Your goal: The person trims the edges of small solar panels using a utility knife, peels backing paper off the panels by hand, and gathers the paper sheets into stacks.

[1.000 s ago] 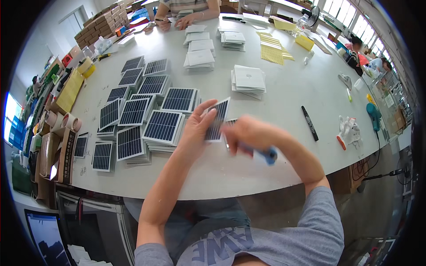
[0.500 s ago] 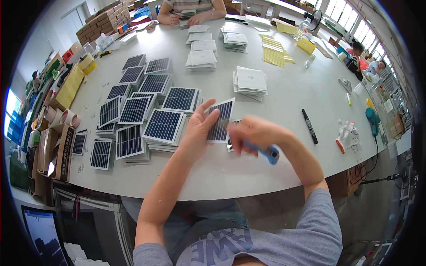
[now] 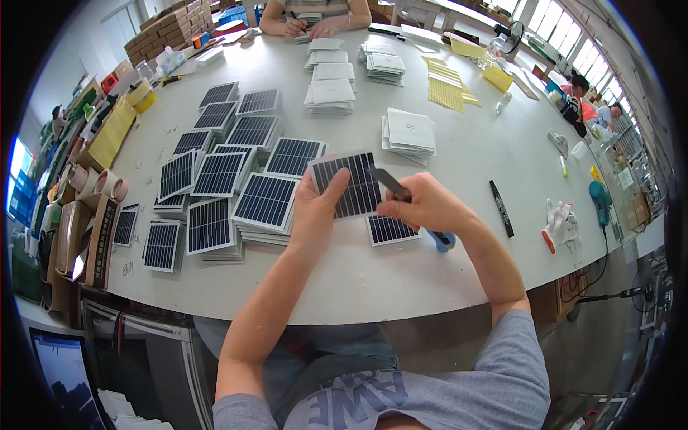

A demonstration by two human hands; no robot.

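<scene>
While rolls of tape [image 3: 97, 185] stand at the far-left table edge, stacks of panels [image 3: 215, 193] spread across the left half of the white table [image 3: 459, 158], some piled several deep. Just right of them the left hand [image 3: 315, 211] holds one small solar panel [image 3: 350, 185] lifted off the table and tilted toward the person, thumb on its dark gridded face and the other fingers behind it, so the hand is clamped on its left side. Touching the panel's right part is the dark blade of a tool [image 3: 390, 185], whose blue handle end [image 3: 441, 240] sticks out below the right hand [image 3: 426, 208]; those fingers are curled tight round the tool. Directly beneath, another small panel [image 3: 390, 229] lies flat on the table. Farther off sit stacks of white cards [image 3: 410, 132], and to the right a black marker [image 3: 500, 208] and a crumpled glove [image 3: 562, 218]. At the far edge another person's hands [image 3: 315, 29] rest on the table.

Judging by its thinness, the held panel looks light, stiff and flat, probably brittle, with a smooth face that could slip or smear. It is best gripped by its edges or opposite sides, supported from behind, without bending it or pressing hard on the cells.
</scene>
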